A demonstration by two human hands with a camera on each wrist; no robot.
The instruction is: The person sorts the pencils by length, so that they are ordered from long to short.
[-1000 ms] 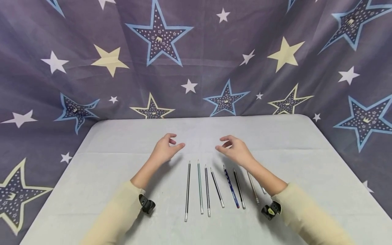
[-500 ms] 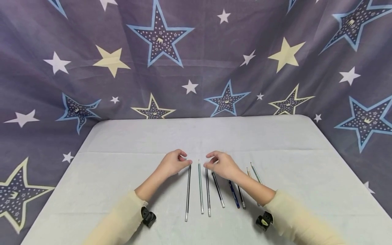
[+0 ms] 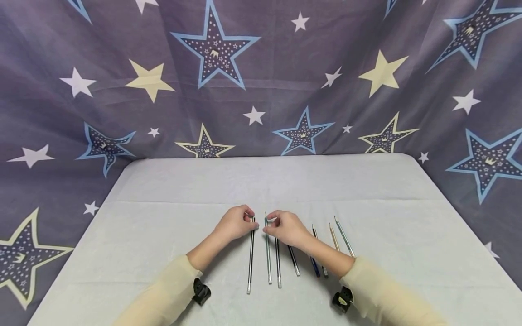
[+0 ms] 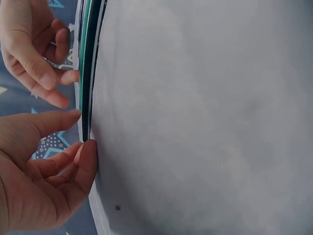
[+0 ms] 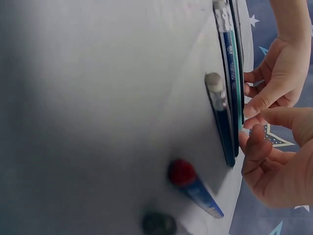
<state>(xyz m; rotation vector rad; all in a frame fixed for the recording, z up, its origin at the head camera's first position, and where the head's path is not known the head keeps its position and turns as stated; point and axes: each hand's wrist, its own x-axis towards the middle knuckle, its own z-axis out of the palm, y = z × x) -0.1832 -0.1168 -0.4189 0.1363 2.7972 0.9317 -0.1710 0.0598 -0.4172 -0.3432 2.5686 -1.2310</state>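
Note:
Around the tip of the leftmost black pencil (image 3: 250, 267), my left hand (image 3: 234, 223) has its thumb and forefinger spread on either side. My right hand (image 3: 287, 226) is at the top of the teal pencil (image 3: 268, 260), its thumb and forefinger likewise parted. The left wrist view shows a gap between the left thumb and fingertips (image 4: 89, 147), with pencil points right beside them. Both pencils lie on the table. Partly under the right hand are a black striped pencil (image 3: 278, 267) and a shorter black one (image 3: 293, 261).
Under the right forearm lie a blue pencil (image 3: 315, 268) with a red end and a dark pencil (image 3: 314, 231). Farther right are a gold-toned pencil (image 3: 333, 236) and a pale green one (image 3: 344, 234). A star-patterned curtain (image 3: 269, 59) hangs behind the white-covered table (image 3: 163, 181).
Both hands have come down toward me and inward, from beyond the pencils to the tips of the black and teal ones. The pencils on the right show more now.

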